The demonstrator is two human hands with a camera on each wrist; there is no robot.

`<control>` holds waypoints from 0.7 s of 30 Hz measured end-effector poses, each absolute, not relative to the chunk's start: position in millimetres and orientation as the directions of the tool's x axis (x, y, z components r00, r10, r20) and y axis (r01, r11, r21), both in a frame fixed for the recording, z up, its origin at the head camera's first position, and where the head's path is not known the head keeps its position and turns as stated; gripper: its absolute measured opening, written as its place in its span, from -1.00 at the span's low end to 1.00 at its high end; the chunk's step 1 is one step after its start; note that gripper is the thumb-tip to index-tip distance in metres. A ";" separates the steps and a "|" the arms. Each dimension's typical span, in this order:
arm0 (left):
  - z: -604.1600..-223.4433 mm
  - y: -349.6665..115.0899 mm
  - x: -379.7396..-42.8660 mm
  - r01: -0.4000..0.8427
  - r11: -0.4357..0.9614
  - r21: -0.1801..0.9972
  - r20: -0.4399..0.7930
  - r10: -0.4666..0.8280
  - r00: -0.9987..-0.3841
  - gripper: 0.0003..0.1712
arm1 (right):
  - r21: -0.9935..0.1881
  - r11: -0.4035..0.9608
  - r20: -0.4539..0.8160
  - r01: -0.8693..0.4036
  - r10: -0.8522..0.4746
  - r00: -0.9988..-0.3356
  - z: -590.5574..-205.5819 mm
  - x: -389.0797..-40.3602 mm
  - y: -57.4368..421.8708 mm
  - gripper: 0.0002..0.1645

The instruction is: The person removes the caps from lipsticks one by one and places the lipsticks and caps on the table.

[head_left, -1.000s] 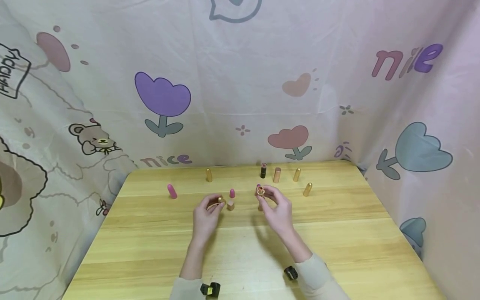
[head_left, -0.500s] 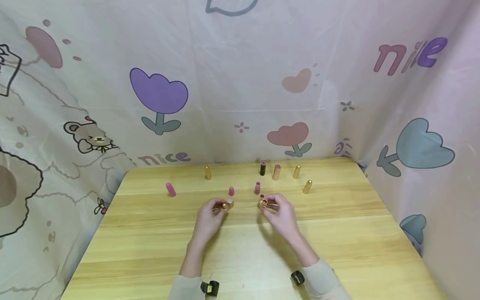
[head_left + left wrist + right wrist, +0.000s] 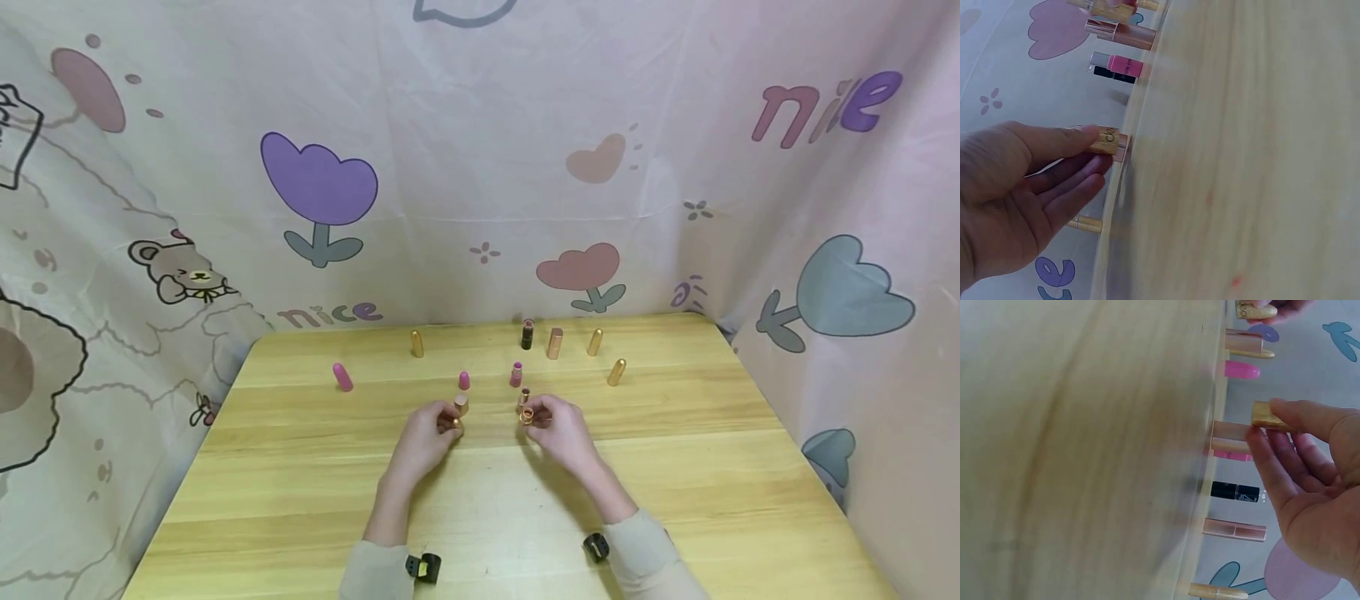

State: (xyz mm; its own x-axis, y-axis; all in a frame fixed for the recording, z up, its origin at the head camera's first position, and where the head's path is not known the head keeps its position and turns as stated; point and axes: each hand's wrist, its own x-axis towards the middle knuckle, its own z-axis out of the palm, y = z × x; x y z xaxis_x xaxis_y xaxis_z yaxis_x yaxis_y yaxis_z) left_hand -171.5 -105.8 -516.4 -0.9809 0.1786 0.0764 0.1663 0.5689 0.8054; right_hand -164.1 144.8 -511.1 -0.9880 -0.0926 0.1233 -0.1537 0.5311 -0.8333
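Note:
Between thumb and fingers, my left hand [image 3: 422,440] pinches a gold lipstick cap [image 3: 457,425] with a rounded tip. Lettering shows on the cap [image 3: 1107,139] in the left wrist view. My right hand [image 3: 566,431] holds a short gold lipstick tube [image 3: 527,416], its round open end facing up in the head view. Just behind the left fingers stands a rose-gold cap [image 3: 461,403]. Close behind the right fingers is a rose-gold lipstick tube [image 3: 524,395] with a dark top. The two gold parts are apart, close over the table.
A pink cap [image 3: 464,380] and a pink lipstick tube [image 3: 517,375] stand farther back. Another pink cap [image 3: 342,377] is at left. Along the back are a gold lipstick [image 3: 417,343], a black tube [image 3: 527,335] and a rose-gold lipstick [image 3: 554,343]. Gold lipsticks [image 3: 617,372] stand at right.
Both hands have come lower and nearer to me, still holding the gold parts. The pink and rose-gold tubes behind the right hand now show more fully. The head view has shifted slightly.

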 end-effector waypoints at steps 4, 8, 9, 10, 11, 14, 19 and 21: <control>-516.4 -105.8 -173.9 0.193 0.600 0.776 0.070 0.222 -0.972 -0.78 | -0.820 0.557 0.081 -0.131 -0.113 -0.990 -512.3 -166.1 145.3 -0.64; -517.3 -105.5 -176.0 0.195 0.615 0.764 0.058 0.236 -0.970 -0.79 | -0.797 0.586 0.076 -0.147 -0.144 -0.987 -514.1 -167.9 145.7 -0.67; -517.6 -105.4 -176.4 0.196 0.617 0.762 0.056 0.239 -0.969 -0.79 | -0.790 0.593 0.078 -0.153 -0.150 -0.986 -514.7 -168.3 145.7 -0.68; -517.8 -105.3 -176.9 0.198 0.619 0.760 0.055 0.241 -0.969 -0.80 | -0.785 0.599 0.078 -0.157 -0.155 -0.985 -515.3 -168.7 145.9 -0.68; -518.1 -105.2 -177.2 0.200 0.620 0.759 0.055 0.244 -0.968 -0.79 | -0.784 0.601 0.074 -0.155 -0.157 -0.985 -515.5 -169.0 146.0 -0.69; -517.9 -104.8 -177.7 0.194 0.615 0.764 0.045 0.250 -0.967 -0.79 | -0.778 0.607 0.071 -0.160 -0.169 -0.983 -516.4 -169.2 146.5 -0.68; -517.4 -104.7 -178.5 0.191 0.612 0.768 0.035 0.257 -0.966 -0.77 | -0.776 0.610 0.063 -0.162 -0.180 -0.982 -517.0 -169.3 147.1 -0.68; -517.5 -105.1 -178.9 0.189 0.612 0.768 0.032 0.259 -0.965 -0.77 | -0.775 0.613 0.055 -0.154 -0.179 -0.982 -517.3 -169.7 146.7 -0.69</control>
